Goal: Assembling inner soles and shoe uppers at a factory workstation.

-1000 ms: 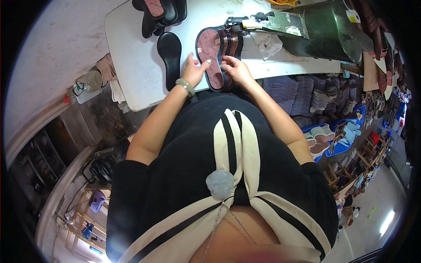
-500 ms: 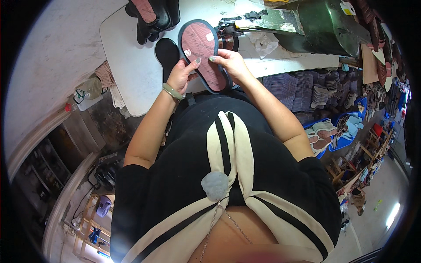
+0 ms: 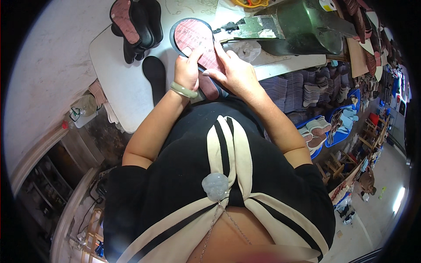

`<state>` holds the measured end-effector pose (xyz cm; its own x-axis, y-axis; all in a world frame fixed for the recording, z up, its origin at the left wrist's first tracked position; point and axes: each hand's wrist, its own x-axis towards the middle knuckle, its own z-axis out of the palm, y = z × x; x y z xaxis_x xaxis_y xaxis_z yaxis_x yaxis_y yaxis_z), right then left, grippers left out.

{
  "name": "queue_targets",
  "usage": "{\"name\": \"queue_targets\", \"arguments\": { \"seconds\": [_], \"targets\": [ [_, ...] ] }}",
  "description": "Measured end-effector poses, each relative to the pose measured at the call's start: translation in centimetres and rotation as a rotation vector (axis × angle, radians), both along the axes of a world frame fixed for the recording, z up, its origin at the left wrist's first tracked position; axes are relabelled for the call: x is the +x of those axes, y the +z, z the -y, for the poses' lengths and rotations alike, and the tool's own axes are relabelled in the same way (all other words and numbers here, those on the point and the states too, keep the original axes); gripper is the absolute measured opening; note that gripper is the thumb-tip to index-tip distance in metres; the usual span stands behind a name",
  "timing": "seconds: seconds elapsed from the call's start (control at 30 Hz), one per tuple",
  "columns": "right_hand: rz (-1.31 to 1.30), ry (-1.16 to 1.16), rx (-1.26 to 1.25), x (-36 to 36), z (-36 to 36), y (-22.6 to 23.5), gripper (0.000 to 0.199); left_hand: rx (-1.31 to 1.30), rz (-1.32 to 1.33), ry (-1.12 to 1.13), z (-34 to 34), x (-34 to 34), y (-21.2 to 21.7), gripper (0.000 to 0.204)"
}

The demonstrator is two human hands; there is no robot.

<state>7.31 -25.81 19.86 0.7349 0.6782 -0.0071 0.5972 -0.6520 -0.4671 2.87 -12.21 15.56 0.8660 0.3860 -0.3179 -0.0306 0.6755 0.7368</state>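
Observation:
Over the near part of the white table, I have a shoe insole between both hands. Its upward face is pink with pen marks, and a black rim runs around it. My left hand is closed on its left side, thumb lying on the pink face. On the opposite side my right hand grips the edge, fingers along it and thumb across the lower part. My hands cover the insole's middle. A black insole lies on the table left of my hands.
A pile of black insoles, one with a pink face, sits at the table's far left. The green sewing machine stands at far right, its arm reaching close to the held insole. Stacked dark pieces and a blue crate are at right.
The insole has tilted and shifted slightly left. My left hand has moved farther onto its face, and my right hand has slid along its right edge. The view has shifted a little.

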Motion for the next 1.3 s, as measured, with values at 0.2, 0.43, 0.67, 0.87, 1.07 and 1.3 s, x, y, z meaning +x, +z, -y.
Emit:
{"name": "queue_targets", "arguments": {
  "seconds": [0.2, 0.43, 0.67, 0.87, 1.07, 1.3],
  "targets": [
    [0.122, -0.021, -0.039, 4.2, 1.2, -0.9, 0.06, 0.682, -0.155, 0.206, 1.0, 4.9, -6.4, 0.033],
    [-1.242, -0.595, 1.062, 4.3, 4.6, -3.8, 0.034, 0.171, -0.307, 0.064, -0.2, 7.9, -4.0, 0.018],
    [-1.333, -0.58, 0.805, 2.4, 2.3, -3.1, 0.025, 1.213, -0.38, 0.234, -2.8, 11.4, -5.8, 0.058],
    [-1.171, -0.686, 0.809, 3.4, -0.2, -3.1, 0.033, 1.957, 0.352, -0.837, -6.2, 14.0, 2.4, 0.076],
    [-1.167, -0.554, 1.062, 4.0, -2.3, -4.7, 0.021, 1.926, 0.576, -1.101, -6.9, 15.7, 5.3, 0.027],
    [-1.074, -0.597, 1.029, 5.1, -2.2, -5.9, 0.033, 1.874, 0.227, -1.267, -6.5, 14.6, 5.9, 0.027]
  ]
}}
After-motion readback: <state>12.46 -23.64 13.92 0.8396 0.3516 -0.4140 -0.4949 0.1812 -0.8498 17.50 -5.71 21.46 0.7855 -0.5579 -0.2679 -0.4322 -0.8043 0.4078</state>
